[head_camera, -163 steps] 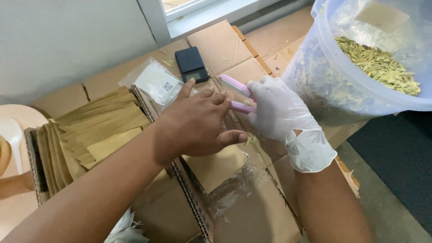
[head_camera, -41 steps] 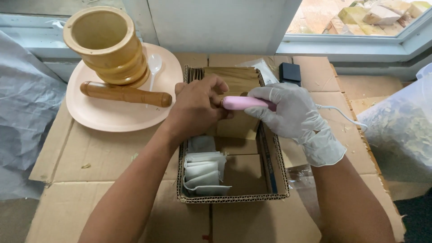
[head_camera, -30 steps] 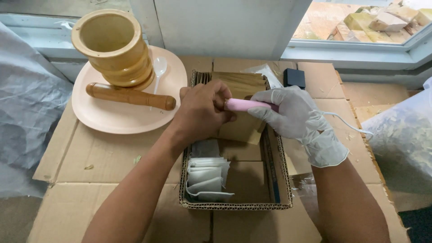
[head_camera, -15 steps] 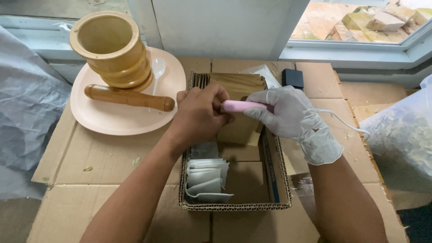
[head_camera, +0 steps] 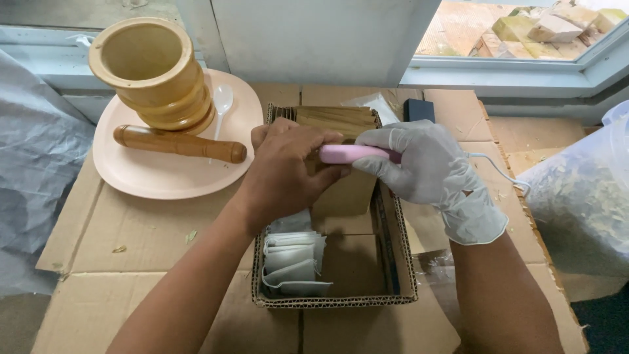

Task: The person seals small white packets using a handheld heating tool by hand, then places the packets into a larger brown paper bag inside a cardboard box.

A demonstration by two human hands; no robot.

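My right hand [head_camera: 426, 167], in a white glove, grips a pink hand-held sealer [head_camera: 347, 153] whose white cord [head_camera: 495, 167] trails off to the right. My bare left hand [head_camera: 285, 170] pinches the top of a brown paper pouch [head_camera: 347, 193] right at the sealer's tip. Both hands hover over an open cardboard box [head_camera: 334, 300]. Inside the box, a stack of brown pouches [head_camera: 334, 119] stands at the far end and several small white sachets [head_camera: 291, 255] lie at the near left.
A peach plate [head_camera: 164, 177] at the left carries a wooden mortar [head_camera: 154, 69], a wooden pestle [head_camera: 178, 142] and a white plastic spoon [head_camera: 221, 105]. A small black scale [head_camera: 418, 108] sits behind the box. A clear tub of dried leaves [head_camera: 583, 196] stands at the right.
Some seconds ago the hands worked beside the leaf tub; the view has since swung to the box. In the last second both hands stay clamped on the pouch, shifting only slightly.
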